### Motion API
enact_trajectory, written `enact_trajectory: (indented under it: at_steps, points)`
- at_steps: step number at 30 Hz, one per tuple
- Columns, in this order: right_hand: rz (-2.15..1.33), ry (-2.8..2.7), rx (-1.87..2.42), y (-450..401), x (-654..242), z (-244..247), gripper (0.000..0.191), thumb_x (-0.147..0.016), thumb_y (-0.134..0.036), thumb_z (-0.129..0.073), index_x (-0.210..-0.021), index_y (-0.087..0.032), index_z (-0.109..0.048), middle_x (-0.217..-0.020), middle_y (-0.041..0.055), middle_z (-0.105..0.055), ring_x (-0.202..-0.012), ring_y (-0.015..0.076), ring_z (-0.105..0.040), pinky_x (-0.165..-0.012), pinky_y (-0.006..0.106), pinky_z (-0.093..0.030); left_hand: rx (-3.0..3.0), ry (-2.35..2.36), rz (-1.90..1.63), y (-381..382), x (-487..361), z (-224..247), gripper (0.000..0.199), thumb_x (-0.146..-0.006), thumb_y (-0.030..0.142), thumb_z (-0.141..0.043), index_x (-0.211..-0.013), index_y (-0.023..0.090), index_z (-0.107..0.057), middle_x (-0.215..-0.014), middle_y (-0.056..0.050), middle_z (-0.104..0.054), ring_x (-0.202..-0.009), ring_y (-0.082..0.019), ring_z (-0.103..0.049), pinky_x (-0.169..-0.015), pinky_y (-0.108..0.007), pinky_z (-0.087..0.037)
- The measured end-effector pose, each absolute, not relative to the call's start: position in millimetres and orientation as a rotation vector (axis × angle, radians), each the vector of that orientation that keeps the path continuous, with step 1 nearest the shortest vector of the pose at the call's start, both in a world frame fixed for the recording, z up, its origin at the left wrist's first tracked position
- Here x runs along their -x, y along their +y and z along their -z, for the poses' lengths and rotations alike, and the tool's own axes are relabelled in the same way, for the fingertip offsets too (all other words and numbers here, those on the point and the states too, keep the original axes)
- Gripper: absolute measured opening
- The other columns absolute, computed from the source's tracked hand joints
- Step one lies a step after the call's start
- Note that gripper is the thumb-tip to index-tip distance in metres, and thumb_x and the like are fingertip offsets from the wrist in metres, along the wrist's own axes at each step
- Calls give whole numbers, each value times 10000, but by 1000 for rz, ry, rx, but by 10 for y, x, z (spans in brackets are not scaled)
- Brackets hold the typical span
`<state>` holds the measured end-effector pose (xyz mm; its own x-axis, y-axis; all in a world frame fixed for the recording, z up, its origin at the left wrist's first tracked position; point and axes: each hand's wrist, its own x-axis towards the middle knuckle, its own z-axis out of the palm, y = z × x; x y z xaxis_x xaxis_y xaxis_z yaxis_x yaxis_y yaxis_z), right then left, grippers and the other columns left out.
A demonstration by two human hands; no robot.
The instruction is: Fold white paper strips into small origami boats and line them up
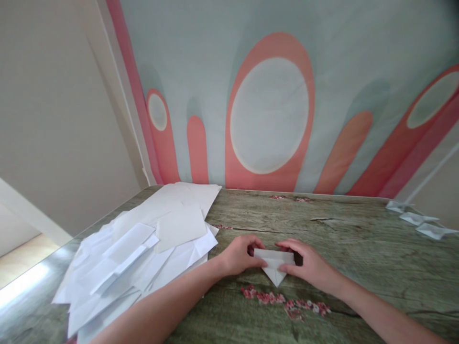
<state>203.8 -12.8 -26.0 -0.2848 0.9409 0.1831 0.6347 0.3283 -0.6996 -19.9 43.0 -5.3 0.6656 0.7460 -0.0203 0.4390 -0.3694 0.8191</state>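
Note:
A small folded white paper [275, 267] with a straight upper edge and a point toward me is held just above or on the wood-patterned table. My left hand [242, 254] pinches its left end, thumb on the near face and fingers behind. At its right end my right hand [304, 262] grips it the same way, thumb in front. The fingertips behind the paper are partly hidden.
A spread pile of white paper sheets [181, 227] covers the left of the table [251, 215]. Several small folded white papers [418, 219] lie at the far right edge. Behind the table stands a wall covering [333, 95] with pink and white shapes.

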Motion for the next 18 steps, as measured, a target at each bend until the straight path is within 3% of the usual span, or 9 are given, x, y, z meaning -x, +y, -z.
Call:
enact_trajectory:
  at_steps: [5, 11, 18]
  points:
    - [-847, -1874, 1388, -152, -2037, 223, 505, -702, -358, -679, -1161, -196, -545, -1118, 70, -607, -987, 237, -558, -853, 370, -421, -1917, 913, -548, 424, 178, 45, 277, -659, 294, -706, -865, 122, -634, -682, 28, -567, -615, -106, -477, -561, -196, -355]
    - [-966, -1733, 1335, -130, -2072, 223, 430, -794, -375, -584, -1185, -212, -509, -995, 35, -641, -861, 198, -587, -775, 324, -455, -1975, 872, -562, 427, 187, 34, 205, -718, 311, -668, -813, 129, -680, -733, 3, -600, -677, -129, -522, -609, -207, -381]
    - [-552, -1929, 1243, -172, -2061, 123, 108, -846, -281, -528, -825, -222, -616, -834, 18, -603, -809, 175, -562, -755, 304, -423, -2237, 893, -869, 392, 177, -15, 68, -758, 197, -630, -783, 181, -691, -786, -12, -594, -795, -146, -547, -771, -246, -397]
